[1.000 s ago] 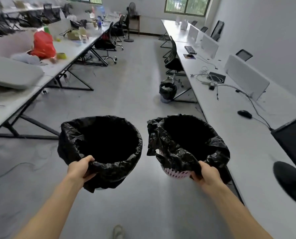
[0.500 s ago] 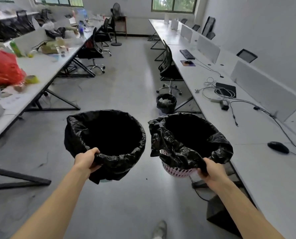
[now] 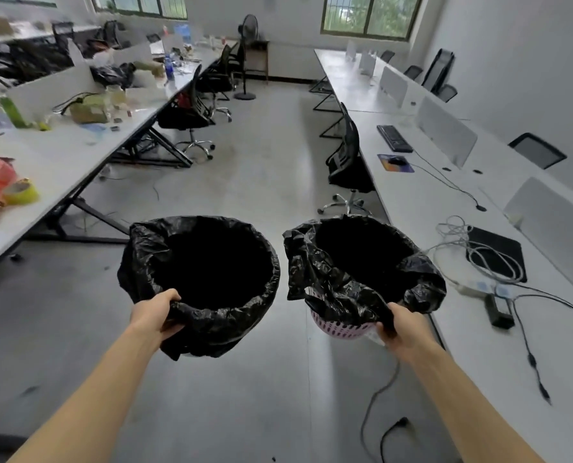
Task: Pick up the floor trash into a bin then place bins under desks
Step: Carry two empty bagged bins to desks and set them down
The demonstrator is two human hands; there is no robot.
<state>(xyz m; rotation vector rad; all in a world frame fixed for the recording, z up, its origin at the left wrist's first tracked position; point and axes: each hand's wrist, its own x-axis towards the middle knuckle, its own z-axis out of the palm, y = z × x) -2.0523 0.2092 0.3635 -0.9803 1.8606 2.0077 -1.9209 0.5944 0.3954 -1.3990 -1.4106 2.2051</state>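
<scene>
Two lined bins ride side by side in the aisle, left hand (image 3: 156, 314) gripping the left bin (image 3: 201, 279), right hand (image 3: 402, 325) the pink bin (image 3: 362, 275) beside the right counter (image 3: 445, 345), whose loose liner could slip free.

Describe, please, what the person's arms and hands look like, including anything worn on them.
The left forearm and right forearm are bare to the frame's edge; no sleeves show. The left hand and right hand wear no gloves, and no watch, bracelet or ring is visible.
</scene>
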